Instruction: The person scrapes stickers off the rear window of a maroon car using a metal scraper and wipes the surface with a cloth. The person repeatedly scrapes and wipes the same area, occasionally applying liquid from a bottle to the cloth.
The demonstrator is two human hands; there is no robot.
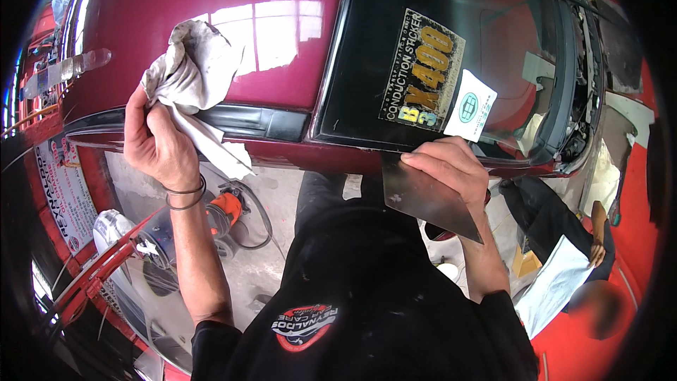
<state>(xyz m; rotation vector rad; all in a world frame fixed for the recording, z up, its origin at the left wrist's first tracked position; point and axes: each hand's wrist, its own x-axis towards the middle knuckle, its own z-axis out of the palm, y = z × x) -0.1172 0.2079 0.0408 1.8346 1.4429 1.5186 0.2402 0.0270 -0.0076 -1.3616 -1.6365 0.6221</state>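
Observation:
A crumpled, stained white cloth (192, 63) is pinched in my left hand (163, 135), held over the glossy maroon car roof (282, 0). One end of the cloth hangs past the black roof trim. My right hand (451, 169) grips a thin, dark flat plate (428, 197) by its upper edge, thumb on top, beside the windshield's lower border. On the windshield glass (352, 92) sits a worn dark sticker (427, 70) with yellow lettering. Next to it a white sticker (470, 106) with a green emblem stands just beyond my right fingers.
An orange and grey vacuum-like machine (224, 212) with a black hose is on the floor at left, near red metal framing (92, 275). At lower right another person (557, 226) in dark clothes is close to a pale sheet (553, 286). A clear bottle (77, 67) is at far left.

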